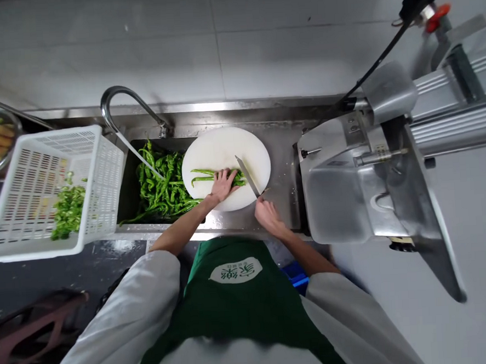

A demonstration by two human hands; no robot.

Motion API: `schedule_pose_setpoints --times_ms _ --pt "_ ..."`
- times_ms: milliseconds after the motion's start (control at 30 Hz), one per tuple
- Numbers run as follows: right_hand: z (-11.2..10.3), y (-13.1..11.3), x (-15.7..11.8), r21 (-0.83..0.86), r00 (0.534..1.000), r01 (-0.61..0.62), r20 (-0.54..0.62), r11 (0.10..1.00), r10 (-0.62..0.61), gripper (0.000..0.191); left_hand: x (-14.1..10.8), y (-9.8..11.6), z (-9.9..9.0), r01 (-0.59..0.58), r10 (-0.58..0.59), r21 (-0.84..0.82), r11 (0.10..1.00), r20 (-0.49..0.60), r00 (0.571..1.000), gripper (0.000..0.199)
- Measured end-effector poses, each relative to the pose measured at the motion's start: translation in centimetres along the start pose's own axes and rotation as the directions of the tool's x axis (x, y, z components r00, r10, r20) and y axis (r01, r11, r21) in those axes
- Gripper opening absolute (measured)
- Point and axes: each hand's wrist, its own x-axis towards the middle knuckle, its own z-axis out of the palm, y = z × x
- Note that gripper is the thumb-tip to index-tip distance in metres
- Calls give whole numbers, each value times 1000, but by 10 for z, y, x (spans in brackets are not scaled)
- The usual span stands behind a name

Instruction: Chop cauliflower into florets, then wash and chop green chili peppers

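Two hands at work: both are on the round white cutting board (224, 150), which sits across the steel counter (279, 141) beside the sink (125, 211).
Left hand: the left hand (222, 184) lies flat, fingers spread, pressing down a small bunch of long green peppers (203, 175) in the middle of the board.
Right hand: the right hand (268, 213) is closed around the handle of a knife (247, 175), whose blade points away from the person and comes down just beside the left fingertips.
Main risk: the blade stands very close to those spread fingers; they look flat, not curled back, so a slip sideways could nick them.
Peppers: they are long, curved and likely wet, and I judge they could roll under the palm and throw the cut off line.
Board: its left edge overhangs the sink, and the counter around it looks wet; a hard chop might make it slide or tip toward the basin.
Sink: it holds a big heap of whole peppers (163, 187), under a curved tap (131, 103).
Basket: a white plastic basket (42, 194) on the left holds chopped green pieces (67, 212); it stands well apart from the board, so pieces could drop on the way over.
Slicer: a steel slicing machine (350, 181) sits just right of the board, near the knife elbow; a wide swing could knock it.
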Motion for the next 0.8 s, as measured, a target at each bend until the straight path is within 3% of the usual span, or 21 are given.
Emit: schedule_pose_setpoints --times_ms 167,267,367,500,600,667,800 --pt "-4 9 0 49 1000 8 -11 999 -8 31 -5 5 0 15 -20 -86 996 -56 998 77" --pt "-3 30 5 192 998 -44 -38 980 52 31 -17 -2 -4 95 -115 -157 983 -127 985 58" --pt "7 50 10 390 993 -96 -24 916 114 31 -18 -10 -7 187 -205 -164 969 -102 973 41" --pt "20 59 12 561 991 -123 30 818 128 31 -1 -2 -7 71 -82 -176 982 -57 995 37" --pt "15 53 10 510 990 -130 16 851 142 31 13 15 -6 -35 25 -213 976 -48 999 33" --pt "8 44 7 410 989 -132 -10 902 149 29 20 23 -6 -59 35 -244 968 -100 994 33" --pt "4 15 -2 252 991 -130 -6 959 136 29 32 19 -6 89 -145 -255 963 -210 967 42"
